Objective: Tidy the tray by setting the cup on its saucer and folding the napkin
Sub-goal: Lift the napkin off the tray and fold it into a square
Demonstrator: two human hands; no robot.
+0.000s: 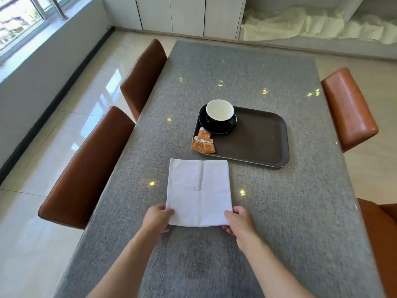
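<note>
A white napkin (199, 191) lies flat as a near-square on the grey table, just in front of the tray. My left hand (158, 218) pinches its near left corner, and my right hand (240, 220) pinches its near right corner. The dark brown tray (257, 138) sits further back. In the tray's far left corner a black cup with a white inside (219, 112) stands upright on its black saucer (217, 130).
Three orange sachets (203, 143) lie at the tray's left near edge, partly over the rim. Brown leather chairs stand along the left side (90, 168) and the right side (348, 108) of the grey table (300, 201). White cabinets line the far wall.
</note>
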